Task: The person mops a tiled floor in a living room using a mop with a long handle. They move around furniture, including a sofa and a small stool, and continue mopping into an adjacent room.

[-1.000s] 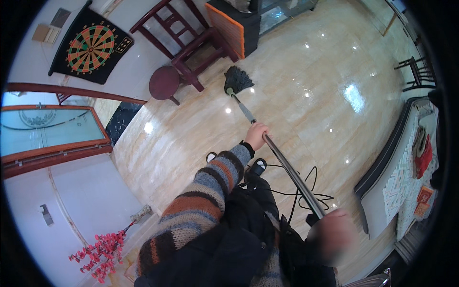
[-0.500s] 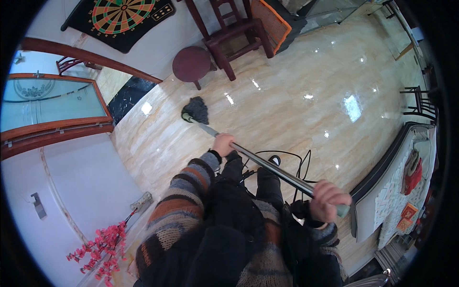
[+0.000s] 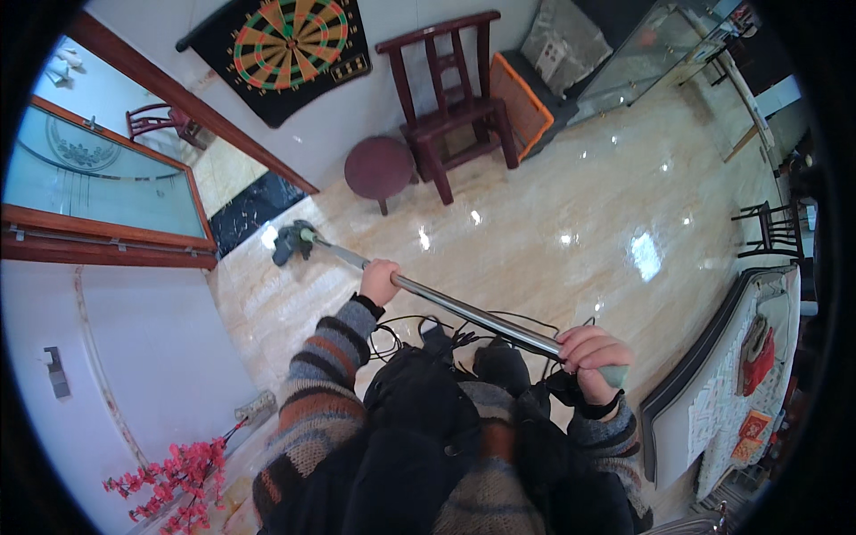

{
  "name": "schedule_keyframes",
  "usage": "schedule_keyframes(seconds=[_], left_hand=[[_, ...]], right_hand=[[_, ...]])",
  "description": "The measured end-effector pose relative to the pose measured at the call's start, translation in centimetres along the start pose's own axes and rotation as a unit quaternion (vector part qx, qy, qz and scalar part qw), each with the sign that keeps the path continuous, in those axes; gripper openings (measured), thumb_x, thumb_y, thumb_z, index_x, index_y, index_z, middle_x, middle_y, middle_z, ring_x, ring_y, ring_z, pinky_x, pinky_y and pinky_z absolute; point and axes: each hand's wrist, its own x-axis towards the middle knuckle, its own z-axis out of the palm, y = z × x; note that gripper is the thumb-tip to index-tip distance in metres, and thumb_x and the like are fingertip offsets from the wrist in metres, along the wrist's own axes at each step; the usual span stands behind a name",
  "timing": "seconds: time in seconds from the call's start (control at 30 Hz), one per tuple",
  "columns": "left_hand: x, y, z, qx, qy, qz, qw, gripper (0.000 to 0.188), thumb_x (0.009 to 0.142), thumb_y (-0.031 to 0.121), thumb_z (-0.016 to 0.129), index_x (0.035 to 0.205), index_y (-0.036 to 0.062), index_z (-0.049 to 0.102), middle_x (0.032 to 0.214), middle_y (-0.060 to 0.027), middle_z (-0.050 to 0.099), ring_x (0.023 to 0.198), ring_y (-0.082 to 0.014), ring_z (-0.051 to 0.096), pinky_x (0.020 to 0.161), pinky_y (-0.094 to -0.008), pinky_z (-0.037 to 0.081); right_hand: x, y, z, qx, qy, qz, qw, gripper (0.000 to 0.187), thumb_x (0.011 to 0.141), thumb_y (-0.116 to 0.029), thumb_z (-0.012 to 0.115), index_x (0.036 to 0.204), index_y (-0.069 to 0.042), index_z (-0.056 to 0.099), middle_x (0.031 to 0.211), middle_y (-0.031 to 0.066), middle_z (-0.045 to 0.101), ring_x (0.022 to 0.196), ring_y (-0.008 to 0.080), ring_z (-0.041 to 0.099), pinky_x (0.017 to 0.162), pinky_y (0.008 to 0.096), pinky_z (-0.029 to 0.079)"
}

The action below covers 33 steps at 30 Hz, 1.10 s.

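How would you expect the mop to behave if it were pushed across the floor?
The mop head would probably flop and trail, as it spreads in loose, soft-looking clumps. The shiny pole seems stiff, showing no obvious bend. The floor looks glossy, so the mop may slide easily.

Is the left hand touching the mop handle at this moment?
Touching: the head view shows the left hand closed around the mop handle, which emerges on both sides.

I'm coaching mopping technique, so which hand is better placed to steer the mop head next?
Probably the left hand: it grips the metal pole nearer the mop head, while the right hand holds the far end.
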Motion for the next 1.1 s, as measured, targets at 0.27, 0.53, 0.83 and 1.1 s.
schedule_keyframes(seconds=[0.27, 0.53, 0.83, 1.1], left_hand=[[4.6, 9.1, -5.9, -0.241, -0.012, -0.022, 0.970, 0.016, 0.064, 0.002, 0.060, 0.067, 0.0031, 0.044, 0.057, -0.0102, 0.043, 0.053, -0.0228, 0.045, 0.051, -0.0303, 0.038], [10.2, 2.8, -13.9, -0.213, 0.246, -0.187, 0.927, 0.008, 0.077, 0.007, 0.060, 0.074, 0.0033, 0.054, 0.067, -0.0011, 0.052, 0.061, -0.0104, 0.049, 0.054, -0.0269, 0.040], [11.1, -0.7, -18.3, -0.218, 0.461, -0.359, 0.782, 0.018, 0.084, 0.008, 0.050, 0.068, 0.0049, 0.042, 0.069, -0.0033, 0.048, 0.067, -0.0119, 0.046, 0.066, -0.0267, 0.041], [11.9, 0.6, -17.7, -0.170, 0.489, -0.413, 0.750, 0.017, 0.085, 0.009, 0.047, 0.070, 0.0066, 0.040, 0.067, -0.0044, 0.048, 0.067, -0.0137, 0.046, 0.072, -0.0296, 0.041]], right_hand=[[14.4, 0.6, -0.8, -0.088, -0.314, 0.121, 0.938, 0.038, 0.071, -0.012, 0.066, 0.105, -0.002, 0.052, 0.093, 0.0082, 0.057, 0.087, 0.0197, 0.055, 0.079, 0.0302, 0.044], [38.6, 19.7, -12.6, -0.153, -0.035, 0.214, 0.964, 0.016, 0.083, -0.017, 0.054, 0.089, -0.003, 0.053, 0.073, 0.0018, 0.055, 0.065, 0.0094, 0.053, 0.058, 0.0213, 0.043], [57.6, 43.9, -15.0, -0.535, -0.157, 0.233, 0.797, 0.030, 0.074, -0.017, 0.055, 0.101, -0.005, 0.052, 0.098, 0.0202, 0.057, 0.092, 0.0351, 0.055, 0.081, 0.0419, 0.044], [62.6, 51.5, -9.4, -0.651, -0.232, 0.040, 0.722, 0.045, 0.065, -0.012, 0.063, 0.107, -0.007, 0.048, 0.106, 0.0137, 0.047, 0.109, 0.0311, 0.041, 0.097, 0.0453, 0.030]])
